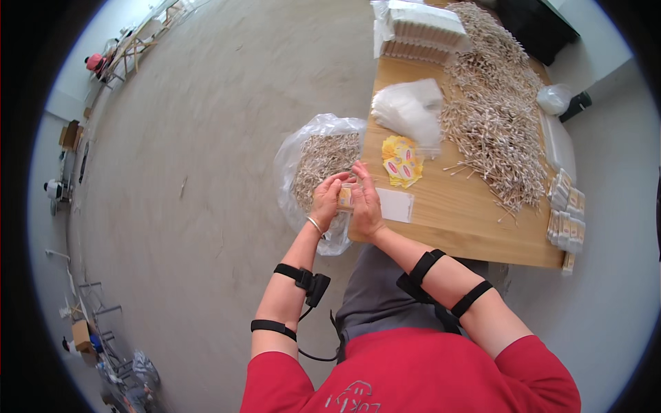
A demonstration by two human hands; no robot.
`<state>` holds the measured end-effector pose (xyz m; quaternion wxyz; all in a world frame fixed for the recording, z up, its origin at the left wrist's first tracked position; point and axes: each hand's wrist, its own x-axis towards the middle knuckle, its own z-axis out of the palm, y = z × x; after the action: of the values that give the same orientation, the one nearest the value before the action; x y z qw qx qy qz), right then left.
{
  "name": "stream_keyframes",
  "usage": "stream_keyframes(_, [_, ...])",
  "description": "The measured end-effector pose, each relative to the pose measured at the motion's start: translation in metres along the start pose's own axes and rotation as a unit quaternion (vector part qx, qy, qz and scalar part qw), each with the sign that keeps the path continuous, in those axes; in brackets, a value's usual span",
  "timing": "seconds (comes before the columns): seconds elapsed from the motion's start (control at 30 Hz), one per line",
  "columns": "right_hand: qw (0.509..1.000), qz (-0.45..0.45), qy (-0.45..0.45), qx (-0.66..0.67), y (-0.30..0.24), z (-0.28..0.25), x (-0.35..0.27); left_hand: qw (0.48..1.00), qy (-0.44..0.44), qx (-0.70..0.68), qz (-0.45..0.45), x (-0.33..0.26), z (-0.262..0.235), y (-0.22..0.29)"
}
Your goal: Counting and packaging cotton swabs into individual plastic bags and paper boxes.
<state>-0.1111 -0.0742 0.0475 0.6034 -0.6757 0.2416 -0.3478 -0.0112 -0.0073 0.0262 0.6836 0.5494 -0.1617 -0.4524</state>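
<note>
Between my two hands is a small clear packet with a yellow-orange card [345,197] in it, probably a pack of cotton swabs. My left hand [326,201] closes its fingers round the packet's left side. My right hand [367,206] holds the right side, its fingers pointing up and away from me. The hands are just off the table's left edge, above a large clear plastic bag [284,168] full of loose cotton swabs [323,160]. Beside my right hand, a white flat sheet or pouch [396,205] lies on the table. Several yellow printed cards [401,162] are spread beyond it.
The wooden table [475,237] bears a big heap of loose cotton swabs [496,131], clear plastic pouches [411,110] and a stack of white packages [423,31] at the far end. Filled packs [567,213] stand at its right edge. Concrete floor [186,241] spreads left.
</note>
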Motion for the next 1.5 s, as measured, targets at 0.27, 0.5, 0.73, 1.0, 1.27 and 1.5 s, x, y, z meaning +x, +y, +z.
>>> stream_keyframes(0.27, [0.960,-0.052,0.137,-0.239,0.005,-0.153,0.052,0.898,0.194,0.377,0.122,0.000,0.009,0.003])
stream_keyframes(0.5, [0.824,-0.090,0.054,-0.557,0.014,-0.215,0.010,0.763,0.050,0.521,0.379,-0.021,0.084,0.018])
stream_keyframes(0.73, [0.920,-0.128,-0.009,-0.371,-0.003,-0.218,-0.041,0.781,-0.143,0.507,0.336,-0.023,0.179,-0.038])
stream_keyframes(1.0, [0.768,0.031,0.348,-0.536,-0.011,-0.277,-0.044,0.726,-0.143,0.557,0.378,-0.002,0.196,-0.058])
stream_keyframes(1.27, [0.898,-0.088,0.161,-0.399,0.003,-0.237,-0.017,0.777,-0.104,0.513,0.350,-0.013,0.209,-0.044])
stream_keyframes(1.5, [0.870,-0.162,0.049,-0.463,0.011,-0.243,0.030,0.777,-0.084,0.480,0.399,-0.005,0.202,-0.050])
